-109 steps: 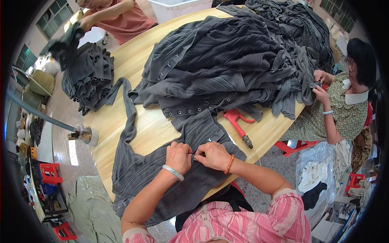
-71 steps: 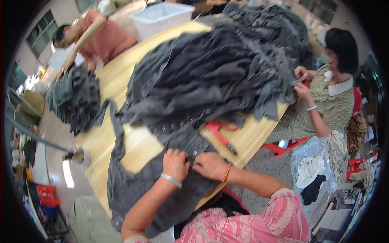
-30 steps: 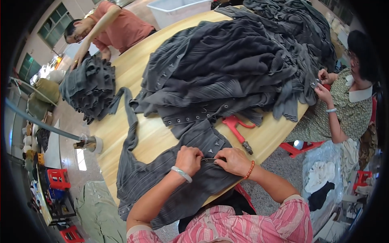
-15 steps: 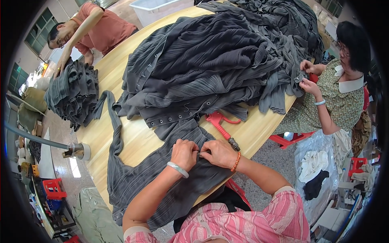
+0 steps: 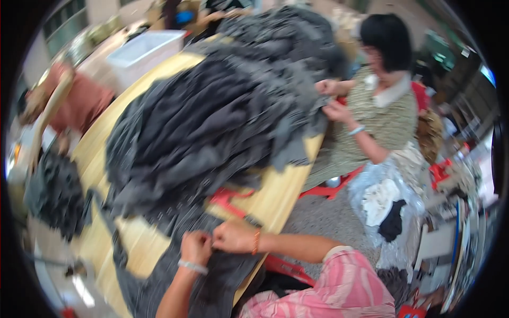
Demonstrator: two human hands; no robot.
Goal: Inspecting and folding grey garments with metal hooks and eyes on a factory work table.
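Our left hand [image 5: 195, 248] and right hand [image 5: 235, 236] meet almost fingertip to fingertip over the gray garment [image 5: 225, 273] spread on the near end of the pale table [image 5: 278, 196], but blur means we cannot tell whether they pinch anything. For fine fingerwork like this, we judge it best to leave the cloth slack and make small motions, so the fabric does not pull. The garment looks soft and limp, like the deeply folded pile [image 5: 196, 111] beyond it, while the red air gun [image 5: 225, 200] looks hard and angular.
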